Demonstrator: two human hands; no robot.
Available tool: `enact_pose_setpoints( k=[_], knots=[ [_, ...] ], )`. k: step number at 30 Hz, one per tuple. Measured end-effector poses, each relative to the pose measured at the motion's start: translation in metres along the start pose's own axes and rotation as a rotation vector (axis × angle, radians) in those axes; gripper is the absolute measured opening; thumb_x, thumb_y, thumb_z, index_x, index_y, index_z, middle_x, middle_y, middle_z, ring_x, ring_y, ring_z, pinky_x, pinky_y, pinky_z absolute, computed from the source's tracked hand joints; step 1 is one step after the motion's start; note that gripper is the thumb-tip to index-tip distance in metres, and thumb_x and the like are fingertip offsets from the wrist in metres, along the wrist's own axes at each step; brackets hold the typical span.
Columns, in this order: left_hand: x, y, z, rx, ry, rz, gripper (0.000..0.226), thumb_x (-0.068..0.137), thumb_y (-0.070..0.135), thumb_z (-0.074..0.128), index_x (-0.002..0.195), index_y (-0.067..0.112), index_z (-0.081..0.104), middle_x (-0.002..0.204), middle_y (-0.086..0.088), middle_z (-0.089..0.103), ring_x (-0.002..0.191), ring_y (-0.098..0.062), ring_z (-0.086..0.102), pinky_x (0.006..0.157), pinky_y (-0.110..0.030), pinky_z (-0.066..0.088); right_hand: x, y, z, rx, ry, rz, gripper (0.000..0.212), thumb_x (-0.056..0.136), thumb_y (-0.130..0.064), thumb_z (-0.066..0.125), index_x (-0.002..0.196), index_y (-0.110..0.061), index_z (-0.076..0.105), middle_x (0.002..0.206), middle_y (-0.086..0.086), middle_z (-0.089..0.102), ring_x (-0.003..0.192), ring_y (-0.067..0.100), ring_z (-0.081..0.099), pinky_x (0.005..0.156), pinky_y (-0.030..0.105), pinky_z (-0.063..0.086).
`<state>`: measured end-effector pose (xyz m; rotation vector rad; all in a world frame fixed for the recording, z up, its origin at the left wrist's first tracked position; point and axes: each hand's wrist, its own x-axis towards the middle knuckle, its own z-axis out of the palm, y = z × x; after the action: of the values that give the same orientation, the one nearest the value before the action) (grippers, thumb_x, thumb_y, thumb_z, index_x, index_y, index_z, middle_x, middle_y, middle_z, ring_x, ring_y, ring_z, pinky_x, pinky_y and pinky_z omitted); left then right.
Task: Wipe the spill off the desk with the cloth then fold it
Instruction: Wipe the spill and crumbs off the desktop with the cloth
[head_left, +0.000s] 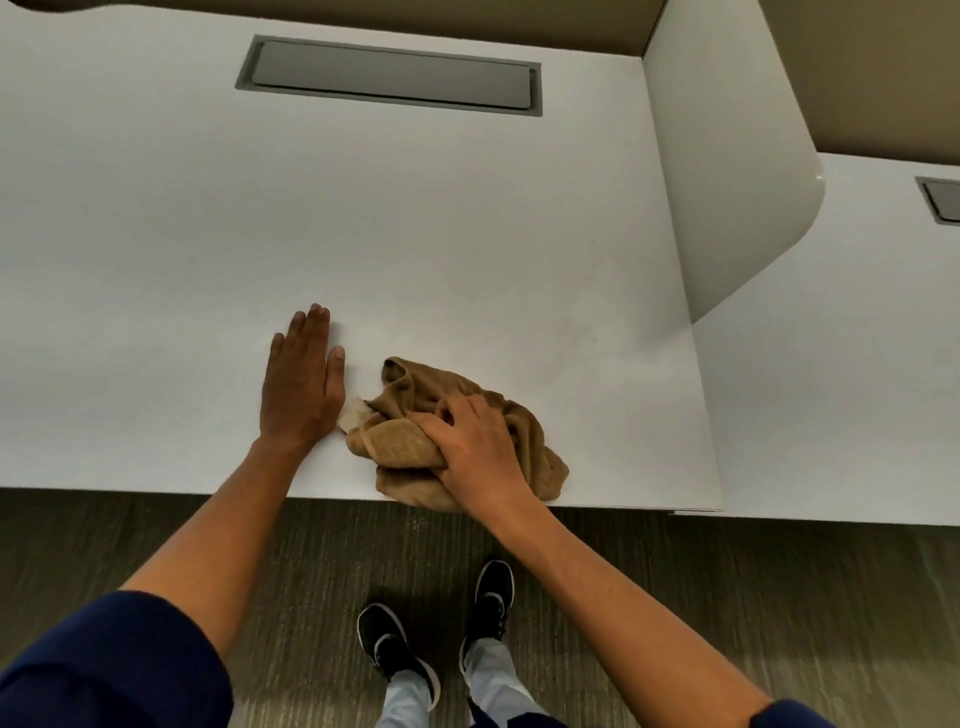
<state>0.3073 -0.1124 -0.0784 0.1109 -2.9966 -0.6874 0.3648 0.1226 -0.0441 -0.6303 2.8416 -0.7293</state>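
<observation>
A crumpled brown cloth (415, 395) lies near the front edge of the white desk (467, 234). My right hand (475, 449) presses down on it, fingers curled into the fabric. A small pale label or patch (355, 414) shows at the cloth's left end. My left hand (301, 387) rests flat on the desk just left of the cloth, fingers together and holding nothing. I cannot make out any spill on the desk surface.
A grey rectangular cable hatch (389, 75) is set into the back of the desk. A white curved divider panel (727, 156) stands at the right, with a neighbouring desk (841, 338) beyond it. Below the desk edge are carpet and my two black shoes (387, 642).
</observation>
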Motion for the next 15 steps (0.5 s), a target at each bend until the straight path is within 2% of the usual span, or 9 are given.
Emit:
enact_pose_setpoints(
  k=[2, 5, 7, 10, 12, 15],
  knots=[
    [0.000, 0.001, -0.001, 0.007, 0.004, 0.002, 0.062, 0.102, 0.037, 0.023, 0.156, 0.008, 0.022, 0.163, -0.008, 0.023, 0.153, -0.021, 0.015, 0.125, -0.038, 0.007, -0.002, 0.008, -0.004, -0.042, -0.003, 0.052, 0.045, 0.089, -0.039, 0.044, 0.134, -0.033, 0.051, 0.123, 0.006, 0.049, 0.115, 0.028, 0.043, 0.098, 0.045, 0.038],
    [-0.001, 0.003, -0.002, -0.002, 0.009, 0.002, 0.061, 0.102, 0.036, 0.024, 0.156, 0.008, 0.022, 0.163, -0.007, 0.023, 0.153, -0.020, 0.015, 0.125, -0.037, 0.006, -0.006, 0.024, -0.012, -0.105, 0.051, 0.129, 0.040, 0.091, -0.034, 0.053, 0.131, -0.034, 0.052, 0.121, 0.006, 0.050, 0.112, 0.029, 0.046, 0.097, 0.045, 0.039],
    [-0.001, 0.004, -0.003, -0.012, 0.021, 0.005, 0.061, 0.101, 0.035, 0.025, 0.156, 0.007, 0.024, 0.163, -0.007, 0.024, 0.153, -0.021, 0.015, 0.125, -0.038, 0.007, -0.007, 0.039, -0.021, -0.152, 0.150, 0.180, 0.035, 0.090, -0.034, 0.055, 0.125, -0.031, 0.054, 0.118, 0.007, 0.053, 0.108, 0.031, 0.049, 0.093, 0.044, 0.041],
    [0.000, 0.006, -0.003, -0.009, 0.027, 0.009, 0.061, 0.101, 0.033, 0.026, 0.155, 0.006, 0.024, 0.163, -0.007, 0.024, 0.153, -0.021, 0.015, 0.125, -0.039, 0.007, -0.001, 0.067, -0.038, -0.028, 0.353, 0.374, 0.021, 0.095, -0.041, 0.039, 0.111, -0.033, 0.048, 0.109, 0.004, 0.056, 0.099, 0.026, 0.052, 0.085, 0.039, 0.044],
    [0.000, 0.006, -0.002, -0.002, 0.029, 0.008, 0.061, 0.101, 0.033, 0.027, 0.155, 0.006, 0.025, 0.163, -0.007, 0.023, 0.153, -0.021, 0.015, 0.125, -0.039, 0.007, 0.008, 0.085, -0.045, -0.146, 0.353, 0.425, 0.024, 0.098, -0.035, 0.038, 0.119, -0.028, 0.048, 0.116, 0.005, 0.053, 0.100, 0.024, 0.049, 0.083, 0.035, 0.043],
    [0.000, 0.005, -0.001, 0.008, 0.038, 0.012, 0.061, 0.101, 0.035, 0.027, 0.155, 0.006, 0.026, 0.163, -0.006, 0.023, 0.153, -0.020, 0.015, 0.125, -0.040, 0.008, 0.022, 0.110, -0.052, -0.308, 0.346, 0.496, 0.027, 0.096, -0.016, 0.051, 0.123, -0.014, 0.053, 0.115, 0.014, 0.052, 0.096, 0.031, 0.046, 0.076, 0.037, 0.039]
  ],
)
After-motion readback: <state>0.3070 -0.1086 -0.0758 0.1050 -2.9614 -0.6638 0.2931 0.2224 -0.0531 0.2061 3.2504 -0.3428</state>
